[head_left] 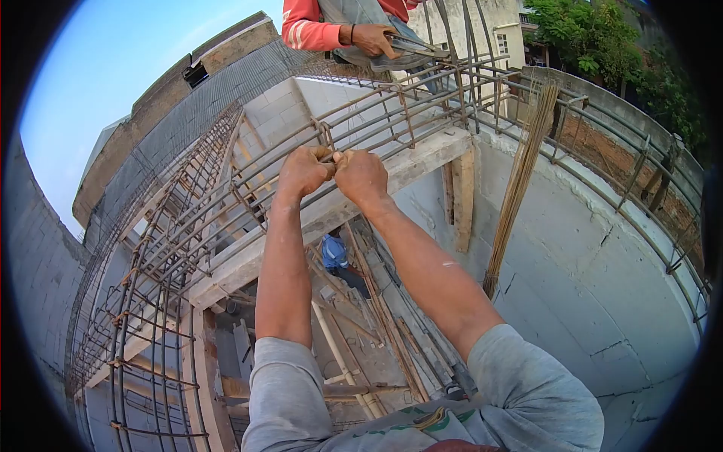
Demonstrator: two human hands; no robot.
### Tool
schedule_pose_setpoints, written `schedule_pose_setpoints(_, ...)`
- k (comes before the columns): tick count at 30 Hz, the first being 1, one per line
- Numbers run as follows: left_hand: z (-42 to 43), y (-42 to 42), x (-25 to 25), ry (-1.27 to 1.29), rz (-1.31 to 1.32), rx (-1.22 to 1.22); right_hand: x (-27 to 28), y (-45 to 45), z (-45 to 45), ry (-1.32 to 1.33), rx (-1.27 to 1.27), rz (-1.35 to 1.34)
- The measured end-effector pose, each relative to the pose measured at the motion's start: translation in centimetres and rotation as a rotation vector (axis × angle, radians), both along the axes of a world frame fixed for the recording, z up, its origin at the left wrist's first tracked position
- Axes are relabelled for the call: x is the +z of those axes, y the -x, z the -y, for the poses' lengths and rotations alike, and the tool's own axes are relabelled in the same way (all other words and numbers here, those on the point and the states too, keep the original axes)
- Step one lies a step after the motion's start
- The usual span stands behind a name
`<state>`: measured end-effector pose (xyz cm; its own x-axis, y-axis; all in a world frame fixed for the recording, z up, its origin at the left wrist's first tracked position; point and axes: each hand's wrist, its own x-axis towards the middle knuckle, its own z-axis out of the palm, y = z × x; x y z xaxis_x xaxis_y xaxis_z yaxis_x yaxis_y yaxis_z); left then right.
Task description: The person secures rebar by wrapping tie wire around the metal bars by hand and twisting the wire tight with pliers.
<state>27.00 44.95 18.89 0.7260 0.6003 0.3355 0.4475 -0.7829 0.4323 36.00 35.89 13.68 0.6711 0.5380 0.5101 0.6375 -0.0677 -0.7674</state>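
My left hand [301, 175] and my right hand [360, 175] meet in front of me at a long rebar cage [376, 124] that runs above a concrete-stained formwork beam. Both are closed, fingertips almost touching. Between them is a short dark piece of steel, seemingly the leg of a stirrup [324, 134] whose top stands just above my fingers. My fingers hide most of it, and any tie wire there is too small to make out. A bundle of thin brown wires [520, 196] hangs over the cage to the right of my right hand.
A co-worker's hand [373, 39] holds long-handled pincers [416, 47] by upright bars. Another person in a blue shirt [334, 251] is far below among planks [384, 301]. More rebar cages [154, 331] stand left; a grey block wall [580, 256] rises right. Deep drop beneath my arms.
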Motion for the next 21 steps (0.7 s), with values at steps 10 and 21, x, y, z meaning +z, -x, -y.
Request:
schedule_pose_setpoints(10, 1.3, 0.3, -0.1, -0.105, 0.127, 0.038, 0.6, 0.4, 0.9, 0.086, -0.02, 0.131)
schedule_pose_setpoints(21, 1.0, 0.7, -1.5, -0.318, 0.182, 0.027, -1.9, -2.2, -1.1, -0.013, 0.216, 0.177)
